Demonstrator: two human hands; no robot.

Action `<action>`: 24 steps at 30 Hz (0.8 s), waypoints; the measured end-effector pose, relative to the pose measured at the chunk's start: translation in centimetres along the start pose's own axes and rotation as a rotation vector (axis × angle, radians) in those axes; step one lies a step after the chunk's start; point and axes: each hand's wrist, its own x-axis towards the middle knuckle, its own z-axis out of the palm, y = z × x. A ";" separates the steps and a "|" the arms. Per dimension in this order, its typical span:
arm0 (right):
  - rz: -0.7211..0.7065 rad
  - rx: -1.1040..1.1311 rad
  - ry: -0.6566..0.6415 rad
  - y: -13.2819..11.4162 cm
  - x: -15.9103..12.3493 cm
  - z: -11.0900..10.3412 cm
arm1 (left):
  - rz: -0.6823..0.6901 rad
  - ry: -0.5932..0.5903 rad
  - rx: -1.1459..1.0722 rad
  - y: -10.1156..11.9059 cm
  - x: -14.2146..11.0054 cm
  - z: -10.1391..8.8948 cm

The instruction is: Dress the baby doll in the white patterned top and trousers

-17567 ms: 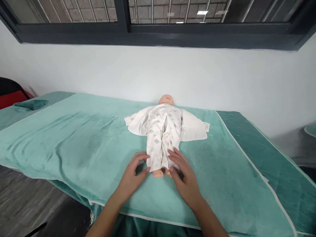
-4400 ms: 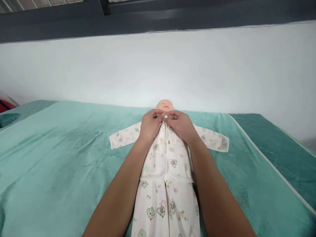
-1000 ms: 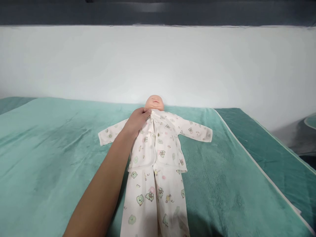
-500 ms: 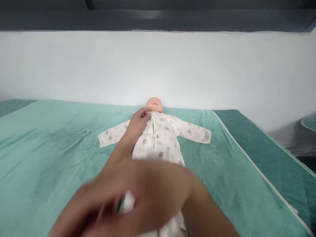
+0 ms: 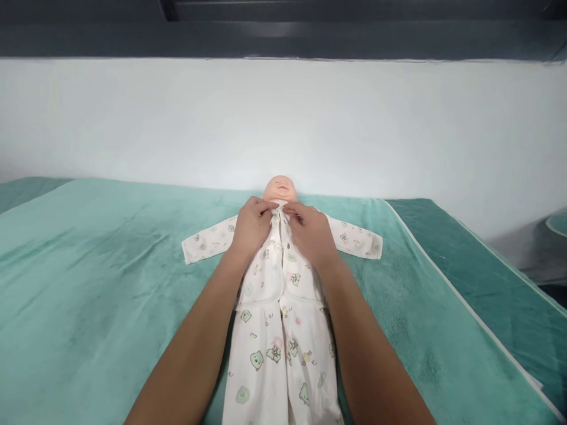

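A baby doll lies on its back, its head toward the wall. It wears a white baby jacket with small printed animals, the sleeves spread out to both sides. Matching white trousers cover its legs. My left hand pinches the left front edge of the jacket just below the chin. Opposite it, my right hand grips the other front edge at the collar. The fingertips of both hands nearly meet there. Below them the jacket front hangs slightly apart down the middle.
A light green blanket spreads under the doll. Darker green cloth with a pale edge shows on the right. Behind stands a white wall, with a dark beam across the top.
My right hand has moved from a blur close to the camera up to the collar and taken hold of the jacket. The left hand stays at the collar.
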 end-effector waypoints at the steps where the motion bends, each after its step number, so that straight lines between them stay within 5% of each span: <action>1: -0.006 -0.007 -0.017 -0.1 0.0 0.0 | -0.002 0.006 0.004 0.0 0.0 0.0; 7: -0.048 0.024 -0.106 -0.4 -0.2 -0.4 | -0.025 0.073 -0.113 0.7 -0.9 -0.2; 12: -0.031 -0.004 0.066 -1.3 -2.1 0.0 | -0.082 0.065 -0.192 1.8 -2.8 -0.8; 16: -0.020 -0.123 0.114 -1.9 -3.4 0.7 | -0.089 -0.017 -0.197 2.2 -3.3 -1.4; 24: 0.116 -0.099 -0.038 -2.3 -2.6 -0.4 | -0.158 -0.292 -0.221 2.0 -2.7 -3.6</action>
